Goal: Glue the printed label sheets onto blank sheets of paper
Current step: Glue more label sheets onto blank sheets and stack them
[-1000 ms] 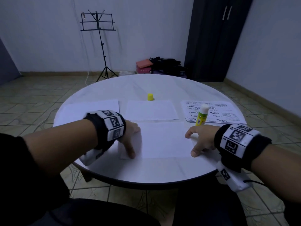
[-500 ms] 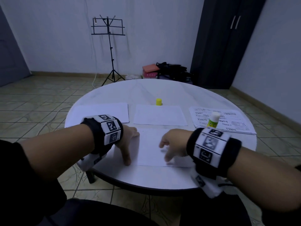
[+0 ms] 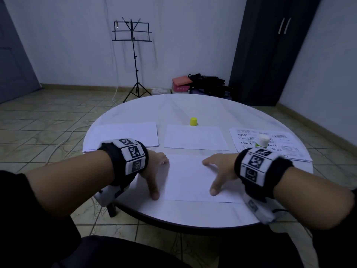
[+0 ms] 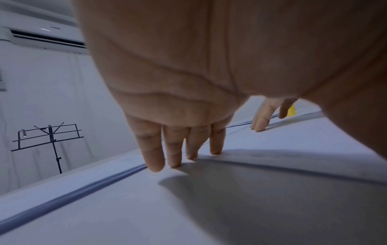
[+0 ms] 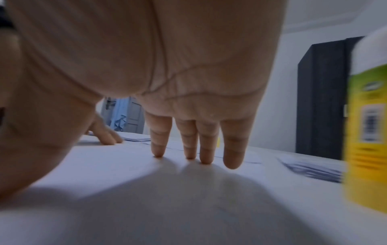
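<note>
Paper, 1 white sheet, lies flat on the bench nearest me, between my hands. My left hand rests at its left edge with fingers straight and splayed, tips down where that edge lifts slightly; it grips nothing. My right hand presses fingertips onto the sheet's right part, fingers straight, holding nothing. I judge this step to be smoothing a sheet down flat; whether a label is under it I cannot tell. The next move likely calls for an even sweep outward, pressure kept light, since thin paper creases easily.

Just beyond my right wrist stands the glue stick, a smooth yellow-green cylinder with a white top, upright on the printed label sheets. Farther out lie 1 blank sheet at centre and a thin stack of blank paper at left. The yellow cap sits behind the centre sheet.
</note>
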Motion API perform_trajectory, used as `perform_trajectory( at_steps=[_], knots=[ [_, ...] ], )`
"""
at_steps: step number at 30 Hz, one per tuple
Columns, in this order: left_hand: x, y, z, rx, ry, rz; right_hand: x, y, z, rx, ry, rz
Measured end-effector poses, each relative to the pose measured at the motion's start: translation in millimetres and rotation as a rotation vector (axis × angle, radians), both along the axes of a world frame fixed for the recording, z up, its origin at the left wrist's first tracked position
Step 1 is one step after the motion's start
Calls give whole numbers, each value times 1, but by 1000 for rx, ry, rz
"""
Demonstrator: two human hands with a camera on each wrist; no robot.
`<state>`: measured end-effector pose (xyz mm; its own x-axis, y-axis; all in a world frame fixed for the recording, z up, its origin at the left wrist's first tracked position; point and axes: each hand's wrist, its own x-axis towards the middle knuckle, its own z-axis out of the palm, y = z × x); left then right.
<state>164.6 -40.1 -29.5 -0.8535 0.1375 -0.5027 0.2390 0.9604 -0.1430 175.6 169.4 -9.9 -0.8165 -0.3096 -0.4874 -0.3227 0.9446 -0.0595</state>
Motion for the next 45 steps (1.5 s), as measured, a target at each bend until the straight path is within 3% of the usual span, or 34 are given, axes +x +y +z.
perform_trajectory(
  at_steps=[8,18,24,36,45],
  knots=[
    [-2,-1,-1,21,-6,2,11,48,2,87,-1,-89],
    [-4,-2,1,60,-18,63,-2,41,0,208,-48,-20],
    [-6,-3,-1,246,-3,182,-3,34,4,269,-59,-16],
    [-8,-13,-5,480,71,286,4,51,-4,116,-60,-67],
    [-5,-10,-6,102,48,109,10,47,-2,142,-34,-18]
  ],
)
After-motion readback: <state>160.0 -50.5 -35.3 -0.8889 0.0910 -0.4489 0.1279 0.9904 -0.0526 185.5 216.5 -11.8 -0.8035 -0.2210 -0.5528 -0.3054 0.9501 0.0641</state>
